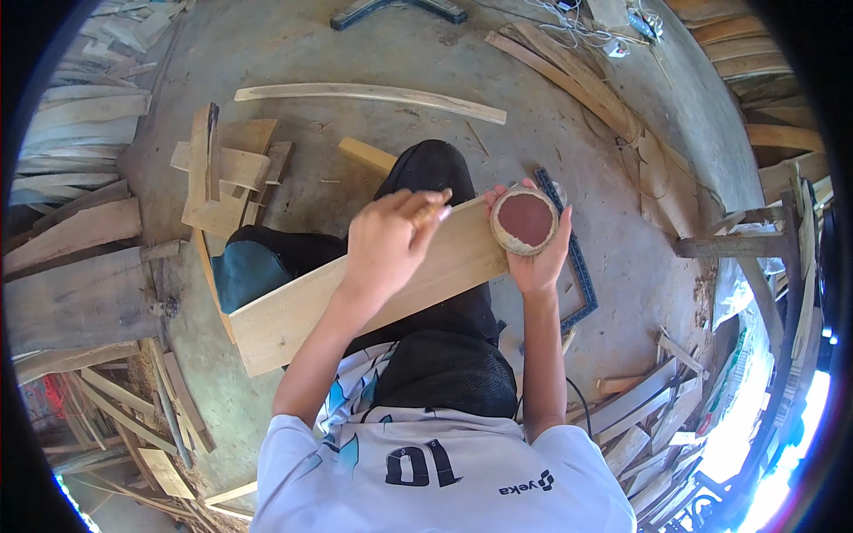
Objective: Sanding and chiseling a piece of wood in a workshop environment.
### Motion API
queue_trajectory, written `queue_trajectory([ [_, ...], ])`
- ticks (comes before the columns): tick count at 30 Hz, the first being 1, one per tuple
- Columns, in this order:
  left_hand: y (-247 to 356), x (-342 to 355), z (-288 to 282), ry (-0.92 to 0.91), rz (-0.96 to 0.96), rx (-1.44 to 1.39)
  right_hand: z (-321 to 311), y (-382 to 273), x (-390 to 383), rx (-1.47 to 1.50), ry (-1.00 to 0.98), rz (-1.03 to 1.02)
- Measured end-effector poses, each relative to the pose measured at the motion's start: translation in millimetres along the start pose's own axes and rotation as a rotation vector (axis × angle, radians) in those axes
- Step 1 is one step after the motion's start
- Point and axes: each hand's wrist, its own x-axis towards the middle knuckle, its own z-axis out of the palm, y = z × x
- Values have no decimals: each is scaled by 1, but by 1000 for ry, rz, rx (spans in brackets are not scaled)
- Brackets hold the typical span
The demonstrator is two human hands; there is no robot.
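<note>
Person's L hand (386, 244), over plank (458, 262) mid, is curled, seemingly pinching a small brown item (428, 215) (blurry, kind unclear). R hand (540, 271) cups round tub (526, 222), just R of L hand, at plank's far-R end; long axis runs diag. across lap (466, 313).

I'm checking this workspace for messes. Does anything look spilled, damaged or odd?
The round container in the right hand looks messy: a pale, ragged crust rings its reddish-brown middle instead of a clean edge, perhaps dried residue.
</note>
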Motion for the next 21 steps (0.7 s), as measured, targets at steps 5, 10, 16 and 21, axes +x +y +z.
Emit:
queue_trajectory([
  [5,37,-24,-14,-395,19,-298,-8,-17,1,169,52,-198],
  [10,16,-12,-19,-304,-161,-206,-33,-56,-8,183,17,-339],
  [16,23,-26,0,-218,122,-185,-58,-52,-21,109,234,-295],
  [21,25,-8,8,-506,-136,-346,-67,-47,-19,176,184,-255],
])
